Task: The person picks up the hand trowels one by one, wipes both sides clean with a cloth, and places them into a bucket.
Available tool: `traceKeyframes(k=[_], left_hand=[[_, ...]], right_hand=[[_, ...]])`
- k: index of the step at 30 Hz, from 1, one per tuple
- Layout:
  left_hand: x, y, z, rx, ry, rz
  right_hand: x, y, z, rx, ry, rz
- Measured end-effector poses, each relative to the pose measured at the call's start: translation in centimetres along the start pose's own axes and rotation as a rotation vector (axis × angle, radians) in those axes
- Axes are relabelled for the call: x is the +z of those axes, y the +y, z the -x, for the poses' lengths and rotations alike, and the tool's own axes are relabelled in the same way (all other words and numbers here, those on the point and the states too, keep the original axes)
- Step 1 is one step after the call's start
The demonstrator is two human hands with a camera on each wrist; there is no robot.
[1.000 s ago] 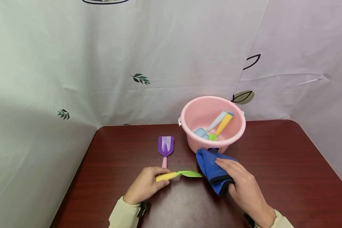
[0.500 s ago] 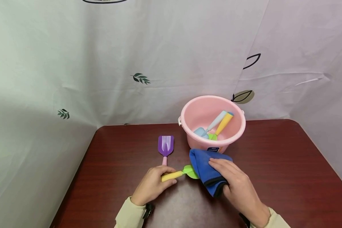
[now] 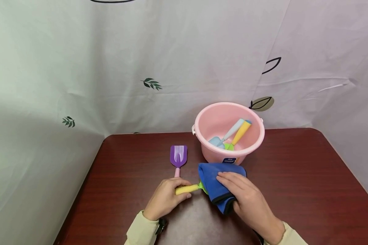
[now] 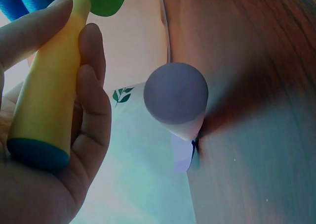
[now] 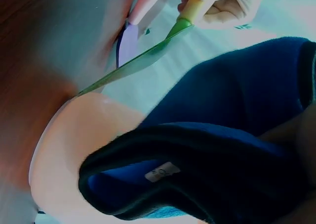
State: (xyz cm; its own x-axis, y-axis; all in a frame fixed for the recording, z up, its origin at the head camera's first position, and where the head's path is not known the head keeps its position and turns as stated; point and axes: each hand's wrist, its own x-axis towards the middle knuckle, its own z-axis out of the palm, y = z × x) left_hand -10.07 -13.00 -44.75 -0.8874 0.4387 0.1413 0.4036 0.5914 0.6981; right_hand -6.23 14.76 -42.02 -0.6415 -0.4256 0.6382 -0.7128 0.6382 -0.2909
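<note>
In the head view my left hand (image 3: 165,197) grips a toy shovel (image 3: 186,189) by its yellow handle, its green blade pointing right. The left wrist view shows thumb and fingers wrapped around that handle, which ends in a dark teal cap. My right hand (image 3: 253,202) holds a folded blue cloth (image 3: 216,180) with black edging over the blade. Most of the blade is hidden by the cloth from above. In the right wrist view the green blade (image 5: 143,61) shows beside the cloth; I cannot tell whether they touch.
A purple toy shovel (image 3: 178,156) with a pink handle lies just beyond my left hand. Behind the cloth stands a pink bucket (image 3: 208,151) holding a light blue shovel (image 3: 233,131) and a yellow-handled green one (image 3: 241,133). The brown table (image 3: 125,163) meets a pale curtain at the back.
My right hand has moved left with the cloth, which now covers more of the green blade. My left hand has shifted slightly right, and the shovel has turned. The bucket and purple shovel stay put.
</note>
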Motion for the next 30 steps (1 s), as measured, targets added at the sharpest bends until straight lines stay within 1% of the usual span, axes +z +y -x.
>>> traceKeyframes(k=[3, 8, 11, 16, 20, 27, 30], left_hand=[[0.0, 0.1, -0.1, 0.010, -0.001, 0.006], [-0.1, 0.3, -0.1, 0.013, -0.004, 0.023], [-0.2, 0.4, -0.1, 0.016, -0.007, 0.026], [-0.3, 0.5, -0.1, 0.028, -0.010, 0.022], [-0.4, 0.6, 0.0, 0.041, -0.009, 0.023], [-0.6, 0.4, 0.0, 0.064, 0.004, 0.015], [-0.6, 0.3, 0.1, 0.078, 0.019, 0.026]], right_hand=[[0.2, 0.0, 0.0, -0.014, -0.033, 0.023], [0.7, -0.1, 0.5, -0.014, -0.127, 0.054], [0.9, 0.0, 0.7, -0.029, -0.175, 0.077], [1.3, 0.2, 0.9, -0.072, -0.231, 0.069], [1.3, 0.4, 1.0, -0.084, -0.258, 0.063], [0.8, 0.8, 0.8, -0.055, -0.323, 0.041], [0.4, 0.9, 0.8, -0.037, -0.336, 0.043]])
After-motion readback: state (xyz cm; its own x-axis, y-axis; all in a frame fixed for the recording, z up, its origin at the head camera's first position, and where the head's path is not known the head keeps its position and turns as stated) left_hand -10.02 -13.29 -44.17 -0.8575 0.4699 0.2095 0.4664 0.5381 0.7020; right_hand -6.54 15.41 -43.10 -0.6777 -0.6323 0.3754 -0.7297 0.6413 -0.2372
